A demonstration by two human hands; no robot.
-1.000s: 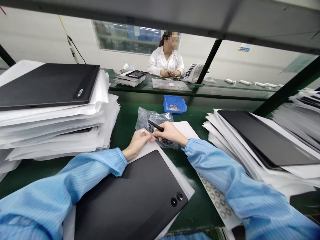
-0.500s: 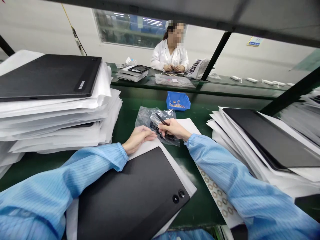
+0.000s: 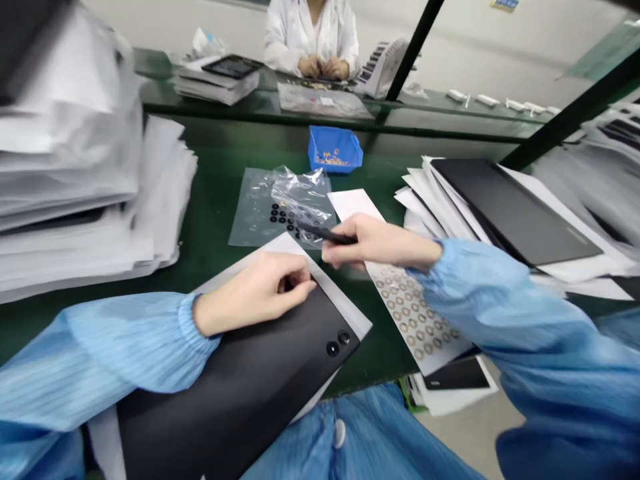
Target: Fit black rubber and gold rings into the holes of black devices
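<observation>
My right hand [image 3: 357, 241] grips a pair of black tweezers [image 3: 327, 235], which point left above the clear plastic bag [image 3: 253, 207]. Small black rings [image 3: 283, 215] show in rows at that bag, partly under its glare. Above the upper part of a dark tablet [image 3: 235, 393], my left hand [image 3: 260, 290] has its thumb and fingers curled together in a pinch. Whatever may be between those fingertips is hidden. The tablet lies back side up on white sheeting [image 3: 357, 320], with two round camera rings [image 3: 338, 343] at its right corner.
A sheet of ring stickers [image 3: 415, 313] lies under my right forearm. Behind the bag stands a blue bin [image 3: 335, 150] with small parts. Wrapped tablets are stacked left [image 3: 90, 233] and right [image 3: 515, 207]. A co-worker in white [image 3: 310, 40] sits across the bench.
My left hand has come back from the sheet's edge over the tablet and curled its fingers. My right hand has drawn the tweezers back from the bag. The view has tilted down.
</observation>
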